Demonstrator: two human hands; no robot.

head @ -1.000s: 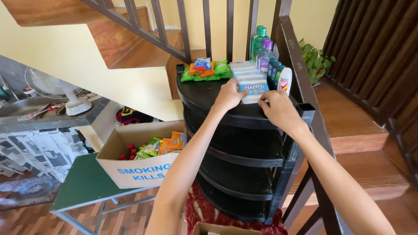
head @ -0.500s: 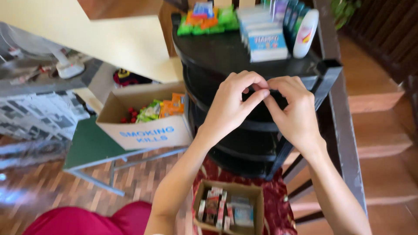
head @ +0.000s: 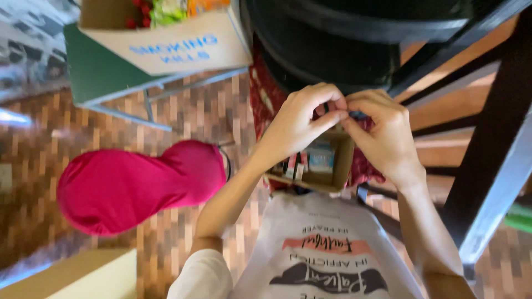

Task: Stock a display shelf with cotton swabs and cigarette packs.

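white shirt [head: 327, 260] nearest, printed front | left hand [head: 302, 119] and right hand [head: 379, 133] meet fingertip to fingertip, pinching a small dark item [head: 357, 115], too small to identify | below them small open box [head: 341, 166] of packets on the floor | farther: black rack [head: 343, 50], cardboard box [head: 177, 47] on green counter [head: 97, 75]

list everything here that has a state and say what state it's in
left hand: fingers curled, pinching a small item too hidden to name
right hand: fingertips meeting the left hand's, pinching the same small item
small cardboard box: open, on the floor under the hands, holding small packets
large cardboard box: open, packets inside, resting on the green table
black shelf rack: upright
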